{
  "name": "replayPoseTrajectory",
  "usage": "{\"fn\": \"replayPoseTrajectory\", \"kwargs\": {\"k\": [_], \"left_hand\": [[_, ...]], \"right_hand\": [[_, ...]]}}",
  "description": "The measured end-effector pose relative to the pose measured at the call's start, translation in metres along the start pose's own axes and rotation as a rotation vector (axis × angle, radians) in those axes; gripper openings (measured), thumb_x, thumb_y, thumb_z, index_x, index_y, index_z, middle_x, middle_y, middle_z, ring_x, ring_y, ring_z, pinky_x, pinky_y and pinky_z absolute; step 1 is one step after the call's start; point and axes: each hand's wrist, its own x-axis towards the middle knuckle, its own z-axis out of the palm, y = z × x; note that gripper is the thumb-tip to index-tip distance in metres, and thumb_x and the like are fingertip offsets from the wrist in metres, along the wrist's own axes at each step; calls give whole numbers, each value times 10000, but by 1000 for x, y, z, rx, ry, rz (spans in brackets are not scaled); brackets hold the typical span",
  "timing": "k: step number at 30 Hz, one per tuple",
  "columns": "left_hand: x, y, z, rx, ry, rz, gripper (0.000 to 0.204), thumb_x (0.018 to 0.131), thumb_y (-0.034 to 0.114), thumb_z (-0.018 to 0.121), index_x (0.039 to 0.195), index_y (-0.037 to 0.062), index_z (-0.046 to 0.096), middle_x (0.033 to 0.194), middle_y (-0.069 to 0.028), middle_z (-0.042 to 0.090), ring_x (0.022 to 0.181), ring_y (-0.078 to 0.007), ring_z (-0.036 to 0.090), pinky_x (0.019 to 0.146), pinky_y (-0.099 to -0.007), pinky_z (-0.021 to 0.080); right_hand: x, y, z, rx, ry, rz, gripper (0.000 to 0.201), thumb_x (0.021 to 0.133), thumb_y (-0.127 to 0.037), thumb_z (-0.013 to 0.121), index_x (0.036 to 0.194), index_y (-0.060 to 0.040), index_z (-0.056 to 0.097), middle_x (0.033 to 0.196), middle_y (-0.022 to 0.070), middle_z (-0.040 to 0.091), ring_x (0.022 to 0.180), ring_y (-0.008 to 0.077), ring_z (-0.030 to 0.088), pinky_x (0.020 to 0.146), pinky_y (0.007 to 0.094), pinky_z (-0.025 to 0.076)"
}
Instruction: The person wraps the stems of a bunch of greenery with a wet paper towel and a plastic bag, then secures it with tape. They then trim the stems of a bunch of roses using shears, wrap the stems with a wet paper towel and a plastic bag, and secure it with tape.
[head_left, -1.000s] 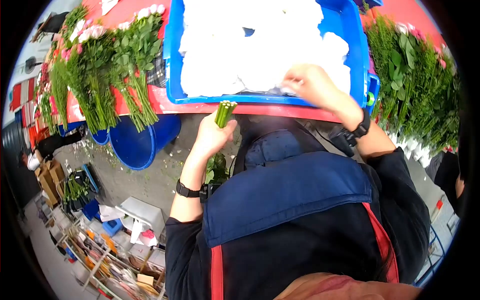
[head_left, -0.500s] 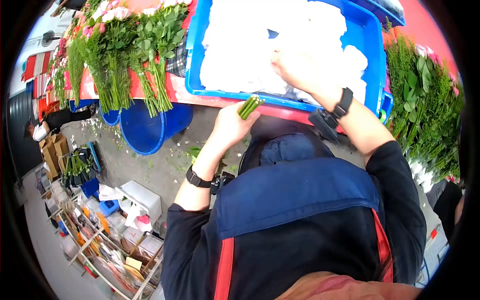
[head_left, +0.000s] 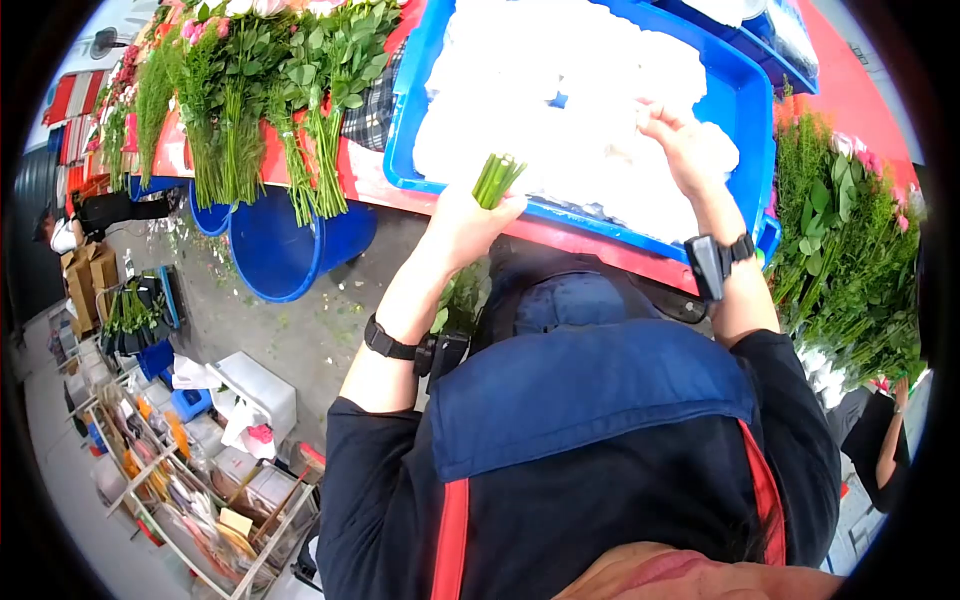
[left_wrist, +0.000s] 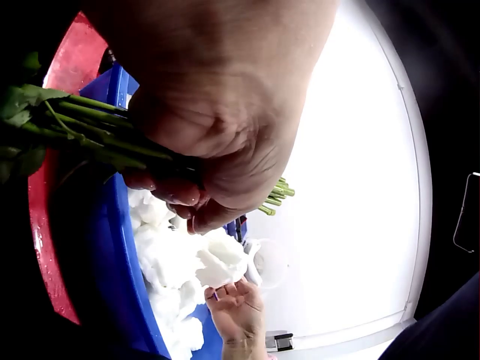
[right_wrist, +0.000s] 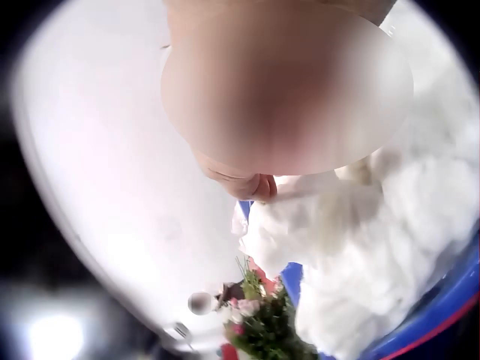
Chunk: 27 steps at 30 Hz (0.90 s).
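Green cut stems (head_left: 497,180) stick up from the left hand (head_left: 465,225), whose fingers are curled round the bundle near the tray's front edge. In the left wrist view the stem ends (left_wrist: 277,196) come out on one side of the left hand (left_wrist: 225,127), leaves on the other. Over soft white pieces (head_left: 560,100) in a blue tray (head_left: 400,135) is the right hand (head_left: 695,160). Seen from the left wrist, the right hand (left_wrist: 240,319) has loosely bent fingers beside a white piece (left_wrist: 223,257). Blur hides much of it in the right wrist view.
Flower bunches (head_left: 235,130) lie left of the tray on the red table, and more greenery (head_left: 840,250) is to its right. A blue tub (head_left: 275,250) stands on the floor at the left. Beyond it are a white box (head_left: 262,385) and a cluttered rack.
The right hand has moved right across the white pieces. The left hand still grips the stems near the tray. The head view has shifted.
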Motion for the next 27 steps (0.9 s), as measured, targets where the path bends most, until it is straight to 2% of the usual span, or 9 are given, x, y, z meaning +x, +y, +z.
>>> {"fn": "replayPoseTrajectory", "kwargs": {"k": [3,6,7,10,14,18,22,25,27], "left_hand": [[4,6,6,-41,-23,-36,209,833,175,676,962,15,644,706,-16,601,481,-61,490,412,-238,397],[13,12,16,-75,-4,24,267,827,168,675,1040,11,639,764,-37,628,502,-69,510,412,-245,407],[18,9,19,-58,14,70,286,826,168,675,1062,12,635,781,-41,634,506,-71,513,415,-246,409],[37,-3,29,-35,64,228,315,822,173,672,1088,11,627,801,-44,640,520,-74,518,429,-249,418],[43,9,38,-1,-36,118,331,825,198,664,1100,18,623,799,-48,646,553,-76,530,458,-246,434],[47,13,47,74,-70,5,335,825,219,658,1103,35,628,761,-37,648,577,-75,541,462,-235,423],[46,8,45,59,-91,-52,328,827,225,657,1098,42,631,738,-22,648,577,-77,542,452,-239,413],[45,7,42,13,-41,-10,321,827,226,662,1080,30,635,735,-17,648,559,-76,533,441,-236,405],[41,14,41,-56,-16,23,311,821,219,670,1057,19,639,733,-15,646,537,-75,523,433,-229,399]], "right_hand": [[-17,6,10,-497,-288,-239,105,858,-135,627,909,-45,644,1169,142,624,1063,225,578,895,336,453],[-25,0,27,-633,-286,-363,163,845,-117,637,995,-54,657,1107,123,651,1024,196,598,883,326,459],[-17,-9,27,-495,-242,-136,220,820,-111,667,1034,-59,667,1046,95,673,960,177,621,855,325,473],[5,-13,37,-497,-21,-89,243,805,-119,679,1041,-64,674,978,77,679,874,182,635,803,319,494],[21,-22,52,-1137,-309,-469,230,817,-198,651,995,-56,688,927,103,663,779,223,625,758,341,512],[57,-11,37,-684,-202,83,189,838,-211,617,913,-52,685,850,74,647,779,192,607,724,347,489],[74,24,-22,292,46,49,186,865,-200,604,929,-36,662,922,42,660,842,104,594,770,301,460],[40,-20,-26,579,102,-7,139,868,-153,618,928,-32,649,910,20,646,866,71,578,798,279,448],[8,-30,-19,319,104,-89,124,872,-120,619,943,-23,649,904,19,647,879,79,583,798,268,455]]}}
